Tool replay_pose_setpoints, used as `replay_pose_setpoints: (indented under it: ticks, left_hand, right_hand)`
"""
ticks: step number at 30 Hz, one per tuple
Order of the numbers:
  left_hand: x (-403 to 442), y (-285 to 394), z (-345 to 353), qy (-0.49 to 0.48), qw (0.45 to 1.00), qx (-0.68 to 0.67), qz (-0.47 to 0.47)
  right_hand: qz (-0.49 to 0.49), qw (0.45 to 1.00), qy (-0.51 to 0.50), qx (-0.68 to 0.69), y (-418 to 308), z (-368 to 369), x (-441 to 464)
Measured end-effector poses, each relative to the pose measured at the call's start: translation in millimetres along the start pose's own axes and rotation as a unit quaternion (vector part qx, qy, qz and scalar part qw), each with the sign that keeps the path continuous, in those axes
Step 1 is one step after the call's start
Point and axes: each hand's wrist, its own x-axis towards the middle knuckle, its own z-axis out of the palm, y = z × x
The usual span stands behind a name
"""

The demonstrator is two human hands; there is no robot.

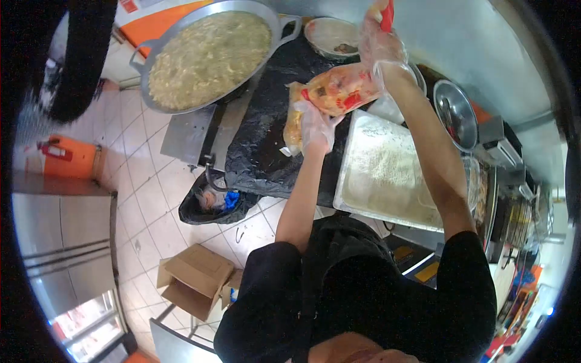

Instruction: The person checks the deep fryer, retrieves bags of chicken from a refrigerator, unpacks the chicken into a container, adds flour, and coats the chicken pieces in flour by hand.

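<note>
Head cam: L hand (316, 126) pinches food bag (340, 89) above black-covered tabletop (257, 148); bag's long axis slants up-right twd R hand (382, 49), at its far end, grip unclear.

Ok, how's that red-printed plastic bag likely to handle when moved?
Probably floppy: the red-printed bag looks like thin, creased film. It may feel fairly weighty, since orange-yellow contents appear to fill much of it. It could also be slippery, with smooth plastic against the clear gloves on the left hand and right hand.
</note>
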Motion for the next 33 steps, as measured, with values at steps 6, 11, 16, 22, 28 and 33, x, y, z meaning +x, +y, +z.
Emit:
replay_pose_setpoints:
  ticks: [6,11,16,22,28,33]
  left_hand:
    - [-24.6,-35.3,4.1,-0.037,0.997,-0.045,-0.044]
    - [-43.6,-78.7,-3.1,-0.017,0.999,0.048,-0.009]
    - [-42.9,-112.4,-7.1,-0.033,0.909,0.352,0.218]
    - [-16.0,-197.8,-55.2,-0.056,0.988,0.009,0.141]
    - [-66.7,-207.1,25.2,-0.03,0.844,0.515,0.149]
    - [-102.8,-216.7,125.5,-0.247,0.387,0.84,0.29]
  right_hand:
    - [0.058,0.974,0.163,-0.147,-33.6,3.0,-48.2]
    - [0.134,0.978,0.147,-0.064,-3.5,-47.5,-98.4]
    - [0.207,0.917,0.186,0.285,3.6,-133.4,-161.8]
    - [0.257,0.83,0.327,0.371,-2.6,-179.1,-220.1]
    - [0.256,0.847,0.329,0.33,48.2,-251.7,-242.4]
    - [0.187,0.948,0.252,0.056,176.1,-281.3,-285.0]
